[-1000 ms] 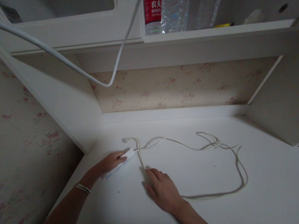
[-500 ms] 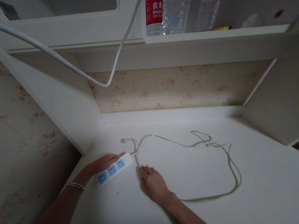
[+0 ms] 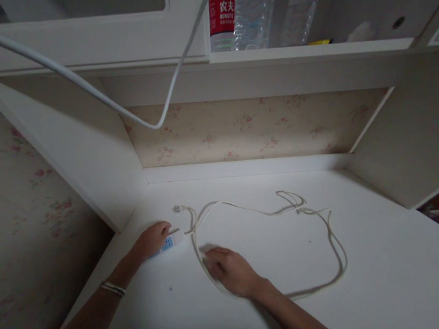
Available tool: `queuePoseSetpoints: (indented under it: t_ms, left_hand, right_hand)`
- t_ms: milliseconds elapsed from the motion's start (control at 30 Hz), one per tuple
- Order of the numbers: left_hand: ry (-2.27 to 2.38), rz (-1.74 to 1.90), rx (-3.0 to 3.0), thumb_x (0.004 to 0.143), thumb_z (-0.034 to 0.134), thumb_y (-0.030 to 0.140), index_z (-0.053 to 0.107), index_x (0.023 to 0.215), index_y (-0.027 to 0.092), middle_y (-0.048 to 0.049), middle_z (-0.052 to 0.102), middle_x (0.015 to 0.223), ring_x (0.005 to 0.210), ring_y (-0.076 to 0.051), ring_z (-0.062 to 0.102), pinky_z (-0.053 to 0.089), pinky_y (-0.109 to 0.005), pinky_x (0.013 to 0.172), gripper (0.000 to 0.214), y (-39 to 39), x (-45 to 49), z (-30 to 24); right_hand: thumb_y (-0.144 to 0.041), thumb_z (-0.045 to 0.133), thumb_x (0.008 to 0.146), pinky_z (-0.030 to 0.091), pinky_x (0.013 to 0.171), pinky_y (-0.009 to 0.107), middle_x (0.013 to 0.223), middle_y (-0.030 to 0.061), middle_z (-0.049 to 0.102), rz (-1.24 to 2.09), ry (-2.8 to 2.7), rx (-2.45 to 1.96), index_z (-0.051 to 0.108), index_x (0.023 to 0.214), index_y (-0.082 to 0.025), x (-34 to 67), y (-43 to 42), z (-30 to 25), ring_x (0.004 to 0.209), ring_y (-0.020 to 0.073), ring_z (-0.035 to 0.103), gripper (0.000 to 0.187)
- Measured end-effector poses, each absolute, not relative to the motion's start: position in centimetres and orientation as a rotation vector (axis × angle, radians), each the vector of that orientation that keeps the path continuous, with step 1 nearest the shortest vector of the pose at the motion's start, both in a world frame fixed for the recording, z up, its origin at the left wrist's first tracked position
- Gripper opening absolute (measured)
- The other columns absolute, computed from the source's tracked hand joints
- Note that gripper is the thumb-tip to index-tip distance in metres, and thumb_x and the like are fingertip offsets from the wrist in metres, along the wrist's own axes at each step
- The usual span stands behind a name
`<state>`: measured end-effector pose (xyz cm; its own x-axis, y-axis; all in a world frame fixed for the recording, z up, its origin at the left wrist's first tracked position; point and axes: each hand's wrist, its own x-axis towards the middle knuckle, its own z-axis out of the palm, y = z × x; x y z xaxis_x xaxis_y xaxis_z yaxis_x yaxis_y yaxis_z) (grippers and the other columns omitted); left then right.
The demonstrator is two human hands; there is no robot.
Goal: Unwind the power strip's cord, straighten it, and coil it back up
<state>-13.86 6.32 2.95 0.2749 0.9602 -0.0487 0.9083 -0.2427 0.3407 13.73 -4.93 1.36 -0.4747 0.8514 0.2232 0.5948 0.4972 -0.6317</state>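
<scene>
A white power strip with blue sockets lies at the left of the white desk. My left hand is closed over its left part and covers most of it. The strip's pale cord runs in a wide loop across the desk, with its plug lying near the back left. My right hand rests palm down on the cord near the strip; its fingers are blurred by motion.
A thick white cable hangs in an arc in front of the shelf unit. Three plastic bottles stand on the upper shelf. Flowered wallpaper covers the left wall and the back panel.
My left hand has slid over the power strip and now hides most of its sockets. My right hand moved slightly toward me along the cord, whose loop near the strip has widened.
</scene>
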Motion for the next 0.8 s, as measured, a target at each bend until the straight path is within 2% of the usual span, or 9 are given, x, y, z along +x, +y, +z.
queuePoseSetpoints:
  t_ms: [133, 200, 300, 367, 467, 567, 633, 733, 800]
  left_hand:
    - [1.808, 0.339, 2.233, 0.093, 0.032, 0.045, 0.057, 0.11, 0.021, -0.0083, 0.068, 0.102, 0.091, -0.02, 0.063, 0.043, -0.028, 0.079, 0.038, 4.5, -8.1, 4.2]
    - [1.88, 0.279, 2.278, 0.089, 0.04, 0.05, 0.052, 0.118, 0.019, -0.0123, 0.067, 0.104, 0.092, -0.024, 0.064, 0.044, -0.032, 0.078, 0.044, 3.7, -4.9, 4.1]
    - [1.991, 0.231, 2.345, 0.086, 0.049, 0.04, 0.047, 0.125, 0.014, -0.0176, 0.061, 0.111, 0.092, -0.027, 0.063, 0.046, -0.035, 0.077, 0.047, 2.9, -1.0, 3.0]
    - [2.082, 0.276, 2.352, 0.087, 0.049, 0.033, 0.047, 0.125, 0.012, -0.0192, 0.057, 0.116, 0.096, -0.027, 0.061, 0.046, -0.036, 0.079, 0.044, 2.6, 0.5, 2.1]
    - [2.127, 0.321, 2.369, 0.092, 0.04, 0.028, 0.053, 0.118, 0.013, -0.0179, 0.057, 0.112, 0.095, -0.026, 0.061, 0.048, -0.035, 0.079, 0.033, 2.7, 0.8, 0.9]
    - [2.13, 0.291, 2.364, 0.096, 0.026, 0.025, 0.054, 0.114, 0.015, -0.0153, 0.06, 0.106, 0.086, -0.023, 0.063, 0.049, -0.032, 0.071, 0.035, 3.2, -0.2, 0.4]
    - [2.158, 0.275, 2.34, 0.097, 0.02, 0.024, 0.054, 0.114, 0.014, -0.0153, 0.061, 0.105, 0.084, -0.023, 0.064, 0.05, -0.031, 0.067, 0.039, 3.7, -0.9, 0.4]
    - [2.207, 0.258, 2.301, 0.097, 0.018, 0.023, 0.053, 0.115, 0.012, -0.0171, 0.062, 0.106, 0.083, -0.023, 0.065, 0.051, -0.032, 0.066, 0.042, 4.4, -1.6, 0.4]
    - [2.225, 0.245, 2.28, 0.097, 0.019, 0.022, 0.053, 0.116, 0.011, -0.0177, 0.063, 0.105, 0.082, -0.023, 0.066, 0.052, -0.033, 0.067, 0.041, 4.8, -1.9, 0.5]
  right_hand:
    - [-0.03, 0.039, 0.092, 0.05, 0.08, 0.028, 0.105, 0.0064, 0.069, 0.546, -1.909, -1.619, 0.064, 0.109, -0.018, 21.7, -2.3, 1.8, 0.084, 0.0161, 0.064, 0.032]
    - [-0.027, 0.04, 0.091, 0.046, 0.087, 0.032, 0.106, 0.0084, 0.067, 0.23, -1.835, -1.826, 0.064, 0.108, -0.017, 26.7, -1.2, 2.0, 0.094, 0.0194, 0.061, 0.031]
    - [-0.023, 0.042, 0.088, 0.039, 0.095, 0.041, 0.123, 0.0134, 0.058, -0.196, -1.802, -2.158, 0.061, 0.115, -0.015, 33.5, -0.7, 2.1, 0.112, 0.0262, 0.051, 0.034]
    - [-0.022, 0.043, 0.088, 0.035, 0.096, 0.049, 0.133, 0.0152, 0.051, -0.359, -1.722, -2.386, 0.055, 0.124, -0.016, 37.0, -1.2, 1.9, 0.121, 0.0291, 0.044, 0.039]
    - [-0.023, 0.038, 0.092, 0.022, 0.101, 0.058, 0.125, 0.0123, 0.058, -0.468, -1.838, -2.509, 0.058, 0.122, -0.022, 41.0, -2.4, 1.8, 0.12, 0.0275, 0.046, 0.036]
    - [-0.029, 0.038, 0.095, 0.029, 0.098, 0.05, 0.107, 0.0098, 0.067, -0.387, -2.087, -2.438, 0.064, 0.115, -0.027, 44.6, -3.2, 2.0, 0.104, 0.0248, 0.058, 0.033]
    - [-0.035, 0.04, 0.095, 0.039, 0.085, 0.041, 0.105, 0.0102, 0.069, -0.194, -2.085, -2.461, 0.062, 0.119, -0.03, 47.2, -3.2, 2.5, 0.094, 0.0244, 0.062, 0.034]
    - [-0.04, 0.045, 0.093, 0.042, 0.071, 0.034, 0.106, 0.0127, 0.07, 0.042, -1.895, -2.507, 0.062, 0.123, -0.029, 51.5, -3.2, 3.4, 0.087, 0.0243, 0.066, 0.036]
    - [-0.038, 0.049, 0.092, 0.041, 0.066, 0.03, 0.1, 0.0139, 0.071, -0.091, -1.767, -2.427, 0.072, 0.107, -0.025, 54.0, -3.5, 4.2, 0.082, 0.0216, 0.067, 0.03]
